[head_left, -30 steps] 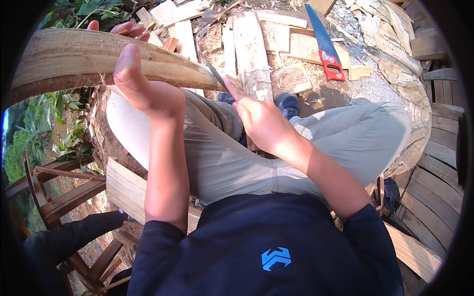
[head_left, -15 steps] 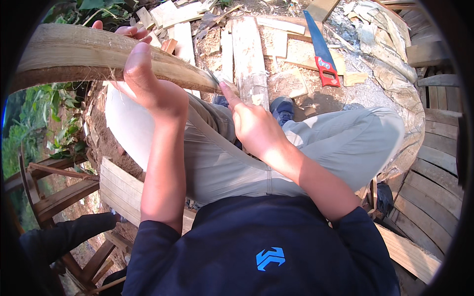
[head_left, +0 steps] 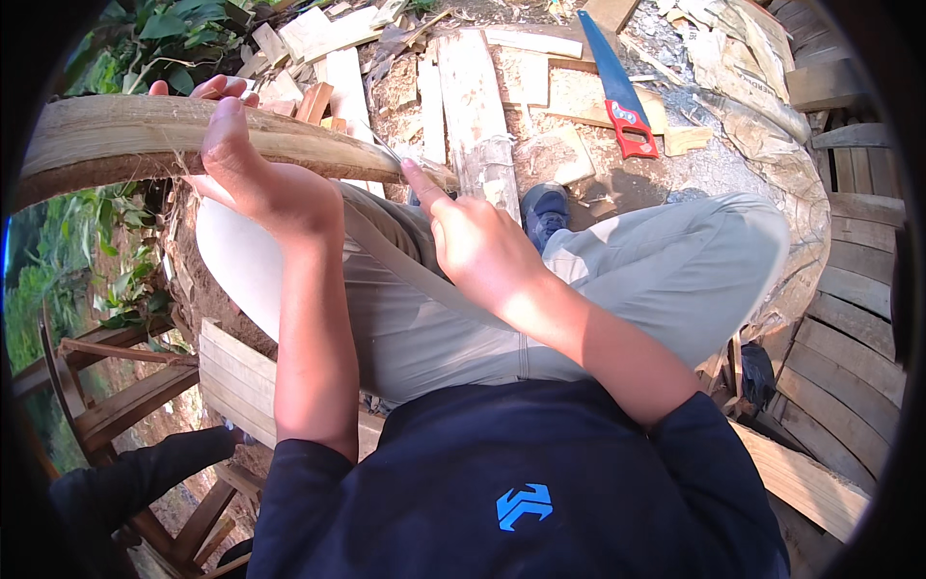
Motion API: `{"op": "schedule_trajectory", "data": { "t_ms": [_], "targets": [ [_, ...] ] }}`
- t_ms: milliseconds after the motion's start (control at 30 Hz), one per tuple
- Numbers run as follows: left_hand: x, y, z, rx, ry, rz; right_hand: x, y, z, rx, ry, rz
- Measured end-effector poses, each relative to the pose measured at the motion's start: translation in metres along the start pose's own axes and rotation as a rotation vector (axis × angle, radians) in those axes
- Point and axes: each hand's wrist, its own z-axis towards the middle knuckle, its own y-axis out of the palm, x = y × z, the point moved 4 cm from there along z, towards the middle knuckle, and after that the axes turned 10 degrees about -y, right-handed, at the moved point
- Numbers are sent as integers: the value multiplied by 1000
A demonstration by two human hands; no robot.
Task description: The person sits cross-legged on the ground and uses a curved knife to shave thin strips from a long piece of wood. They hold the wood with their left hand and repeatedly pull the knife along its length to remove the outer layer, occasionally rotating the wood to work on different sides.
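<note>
A long, thick piece of pale wood (head_left: pixel 106 132) reaches from the left edge to the front of my knees, narrowing toward its right end. My left hand (head_left: pixel 260 188) is wrapped round it from below, thumb on the near side and fingertips over the far side. In my right hand (head_left: pixel 482 241) is a knife, its thin blade (head_left: pixel 387 148) against the tapered end of the wood. My right index finger is stretched along the knife; the handle is hidden in my fist. Loose fibres hang from the wood beside my left hand.
A handsaw (head_left: pixel 620 92) with a red handle lies at the far right of the ground. A plank (head_left: pixel 473 96) and wood offcuts (head_left: pixel 333 43) lie ahead of my feet. Wooden slats (head_left: pixel 849 318) stand at the right. A person's dark-clothed leg (head_left: pixel 145 468) shows at lower left.
The wood and both my hands have shifted a little left, and the wood's left part sits lower in the picture. The whole view has also moved slightly. Both grips are unchanged.
</note>
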Motion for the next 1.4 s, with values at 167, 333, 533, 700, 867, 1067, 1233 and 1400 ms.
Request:
{"op": "schedule_trajectory", "data": {
  "t_ms": [167,333,533,700,867,1067,1233,1400],
  "targets": [
    [-2,-6,0,17,79,72,8,0,-1,-69,48,-130],
    [6,-8,-2,5,-13,-24,16,-19,6,133,4,-1],
    [4,-6,3,-13,-45,-140,108,3,10,266,605,891],
    [19,6,3,-4,-49,-214,96,46,-3,264,838,1141],
    [16,23,-18,-51,-61,-362,110,16,27,629,737,1327],
    [-11,4,-87,-316,-127,22,158,6,62,716,909,1398],
    [12,-6,-101,-775,218,872,185,-3,83,610,909,1262],
    [-81,-24,-124,-359,-21,18,201,-27,107,539,808,1221]
  ]
}}
